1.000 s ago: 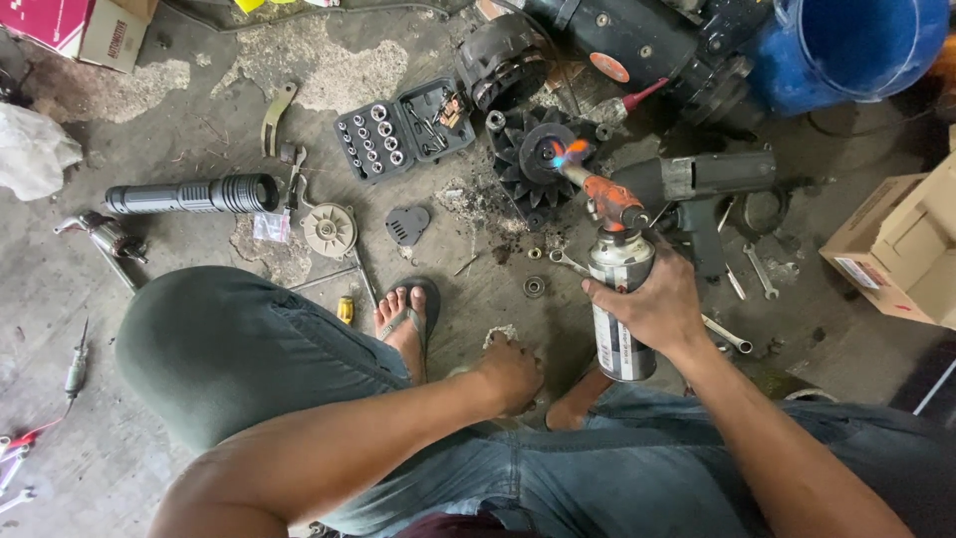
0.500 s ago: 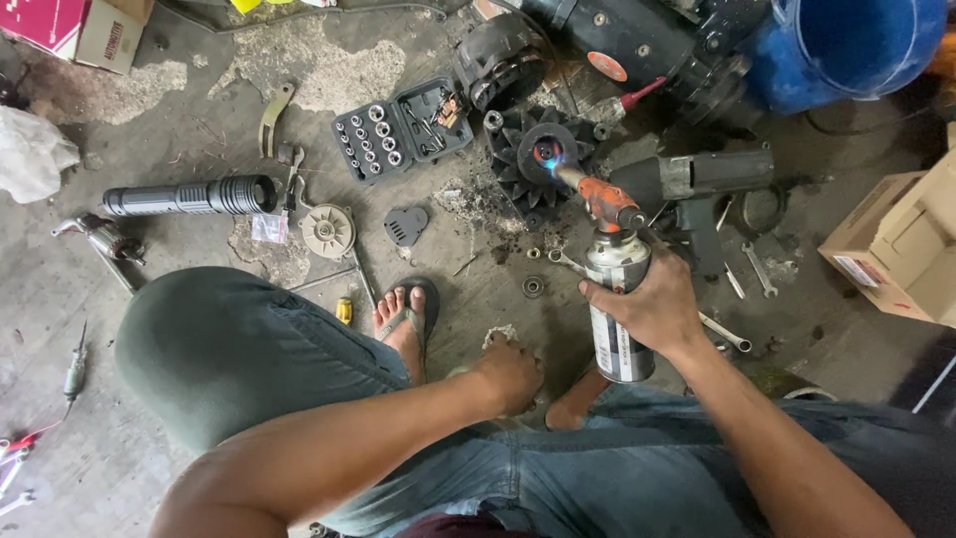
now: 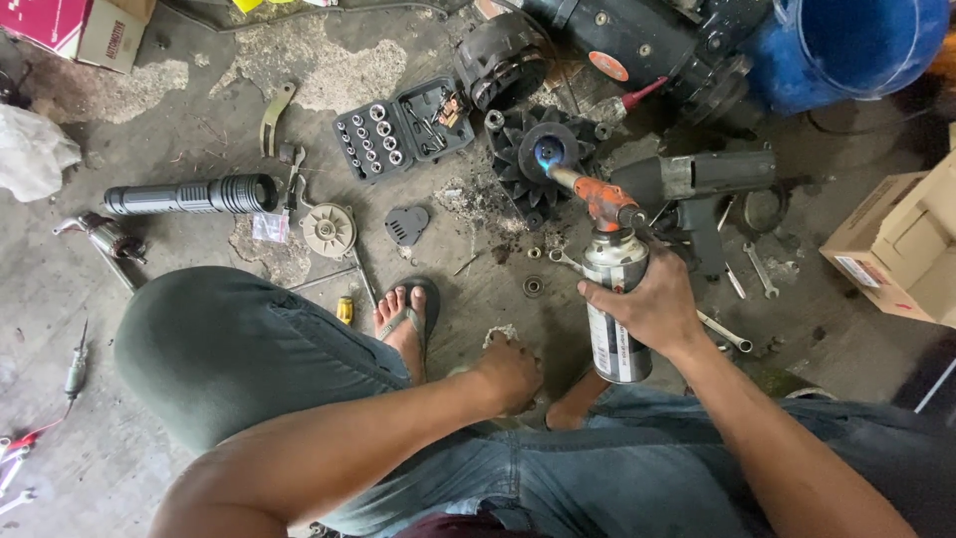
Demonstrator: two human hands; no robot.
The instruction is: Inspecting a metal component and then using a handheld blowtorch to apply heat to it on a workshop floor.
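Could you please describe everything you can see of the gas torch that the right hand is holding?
The gas torch is a silver metal canister with a printed label, topped by an orange head and a thin metal nozzle. It is lit: a small blue flame shows at the tip, aimed at the centre of a black finned round part lying on the concrete floor. The torch leans away from the person. The right hand wraps its middle, fingers across the label; nothing else touches it.

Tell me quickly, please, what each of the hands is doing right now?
Left hand: closed in a loose fist, resting low near the floor; whether it holds anything cannot be told.
Right hand: closed around the gas torch canister.
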